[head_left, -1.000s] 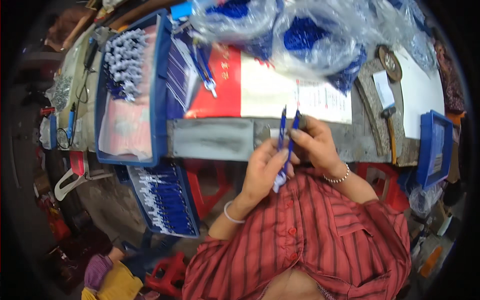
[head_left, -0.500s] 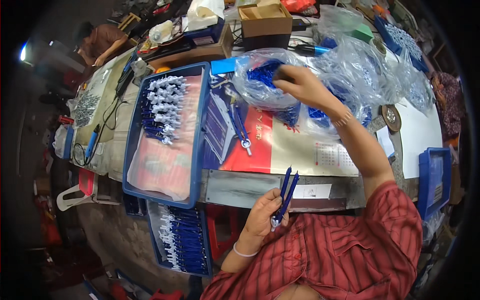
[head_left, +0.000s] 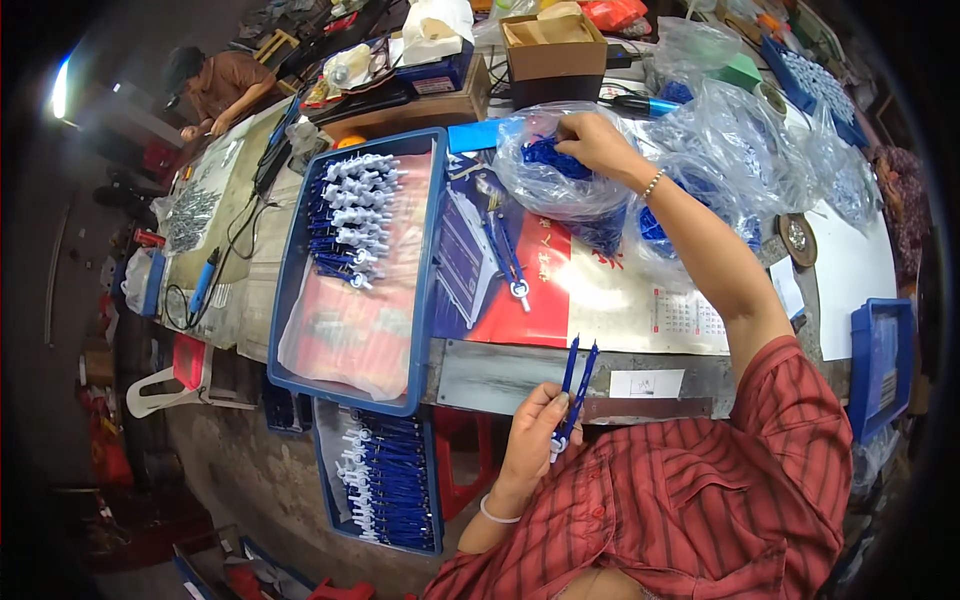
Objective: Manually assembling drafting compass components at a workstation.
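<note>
My left hand (head_left: 530,435), near the table's front edge, grips a blue drawing compass (head_left: 581,388) with a white head. Its two legs point upward, slightly apart, and the head is low by my fingers. My right hand (head_left: 597,146) reaches into the mouth of a clear plastic bag (head_left: 520,190). Its fingers are bent down against small blue parts (head_left: 545,153); the fingertips and anything between them are hidden. Left of the bag stands a blue tray (head_left: 428,255) lined with pinkish sheeting, where a stack of blue compasses (head_left: 352,215) with white heads lies.
More clear bags (head_left: 700,135) of parts sit to the right. A lower blue tray (head_left: 437,515) beside me holds many compasses. A cardboard box (head_left: 553,60) stands at the back. A small blue bin (head_left: 870,425) is at far right. A co-worker (head_left: 225,90) sits at far left.
The view has shifted, so the table things appear further right. My right hand has gone lower into the bag of blue parts. My left hand still holds the compass.
</note>
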Demonstrator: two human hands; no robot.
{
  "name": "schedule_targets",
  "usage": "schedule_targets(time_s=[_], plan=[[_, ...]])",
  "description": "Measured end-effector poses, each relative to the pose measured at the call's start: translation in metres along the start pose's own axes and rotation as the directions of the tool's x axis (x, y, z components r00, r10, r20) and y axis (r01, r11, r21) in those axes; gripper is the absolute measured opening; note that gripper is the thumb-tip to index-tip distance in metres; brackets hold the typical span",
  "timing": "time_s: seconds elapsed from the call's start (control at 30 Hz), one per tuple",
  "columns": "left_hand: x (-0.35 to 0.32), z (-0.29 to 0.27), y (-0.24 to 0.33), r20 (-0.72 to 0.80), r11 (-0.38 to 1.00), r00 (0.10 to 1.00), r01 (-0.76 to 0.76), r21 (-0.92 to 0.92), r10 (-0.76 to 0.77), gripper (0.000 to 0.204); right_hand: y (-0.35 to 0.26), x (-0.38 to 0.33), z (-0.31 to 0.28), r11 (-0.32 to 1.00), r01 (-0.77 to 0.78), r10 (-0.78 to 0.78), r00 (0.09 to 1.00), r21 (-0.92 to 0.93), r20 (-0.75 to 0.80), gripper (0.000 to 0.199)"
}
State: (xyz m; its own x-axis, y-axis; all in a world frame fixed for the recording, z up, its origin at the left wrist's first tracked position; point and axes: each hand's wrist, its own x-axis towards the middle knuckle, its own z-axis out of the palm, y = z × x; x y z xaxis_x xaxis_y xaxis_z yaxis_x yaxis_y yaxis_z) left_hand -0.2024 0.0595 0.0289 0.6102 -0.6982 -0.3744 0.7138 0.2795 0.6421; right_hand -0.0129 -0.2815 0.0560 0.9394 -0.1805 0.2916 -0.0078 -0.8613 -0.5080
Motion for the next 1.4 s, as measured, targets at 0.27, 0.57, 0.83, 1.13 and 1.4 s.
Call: schedule_targets(time_s=[0.27, 0.57, 0.83, 1.13, 1.4], plan=[[-0.006, 0.022, 0.002, -0.161, 0.986, 0.982, -0.076, 0.148, 0.099, 0.011, -0.066, -0.091, -0.062, 0.649, -0.342, 0.233, 0.940, 0.679, 0.251, 0.024], [0.005, 0.034, 0.002, -0.139, 0.948, 0.970, -0.155, 0.277, 0.199, 0.011, -0.090, -0.224, -0.061, 0.279, -0.493, 0.139, 0.870, 0.824, 0.473, 0.019], [0.002, 0.048, -0.018, -0.108, 0.925, 0.976, -0.143, 0.352, 0.191, 0.011, -0.094, -0.266, -0.066, 0.165, -0.526, 0.200, 0.846, 0.834, 0.494, 0.019], [0.000, 0.049, -0.025, -0.037, 0.857, 0.998, -0.030, 0.514, 0.057, 0.016, -0.100, -0.287, -0.077, 0.805, -0.220, -0.035, 0.910, 0.551, 0.414, 0.013], [-0.001, 0.046, -0.032, 0.021, 0.800, 1.000, -0.010, 0.599, -0.003, 0.021, -0.107, -0.280, -0.077, 0.922, -0.070, -0.127, 0.874, 0.380, 0.469, 0.014]])
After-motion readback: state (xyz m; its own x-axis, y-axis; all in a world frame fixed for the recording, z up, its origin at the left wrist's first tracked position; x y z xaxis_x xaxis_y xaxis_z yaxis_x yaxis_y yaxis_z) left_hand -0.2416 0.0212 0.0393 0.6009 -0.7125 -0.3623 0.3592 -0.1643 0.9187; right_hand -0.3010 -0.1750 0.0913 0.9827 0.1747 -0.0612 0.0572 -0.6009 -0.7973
